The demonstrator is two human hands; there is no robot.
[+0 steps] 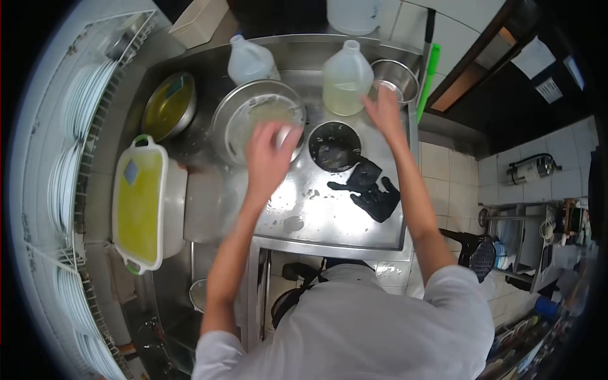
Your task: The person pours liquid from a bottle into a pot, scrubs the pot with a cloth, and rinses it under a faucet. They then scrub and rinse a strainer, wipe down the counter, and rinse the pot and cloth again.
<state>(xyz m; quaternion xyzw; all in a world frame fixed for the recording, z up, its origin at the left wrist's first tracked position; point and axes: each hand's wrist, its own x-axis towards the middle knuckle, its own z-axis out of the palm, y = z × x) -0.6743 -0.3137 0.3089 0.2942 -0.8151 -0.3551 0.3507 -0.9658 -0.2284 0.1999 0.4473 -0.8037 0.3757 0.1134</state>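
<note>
Reach stage. Over round steel bowl (pixel 237 123), left hand (pixel 269 155), grip unreadable; right of bowl, right hand (pixel 383 111) open against translucent plastic jug (pixel 345 82). Requires closing around jug next.

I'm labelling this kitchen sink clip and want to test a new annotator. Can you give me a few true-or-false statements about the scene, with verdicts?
1. The right hand is at the clear plastic jug of pale yellow liquid. True.
2. The black gloves are worn on the hands. False: both hands are bare, and the gloves lie on the steel counter.
3. The white rectangular tub with green handles holds yellow liquid. True.
4. The left hand is over the white tub. False: it is over the large round metal bowl, to the right of the tub in the picture.
</note>
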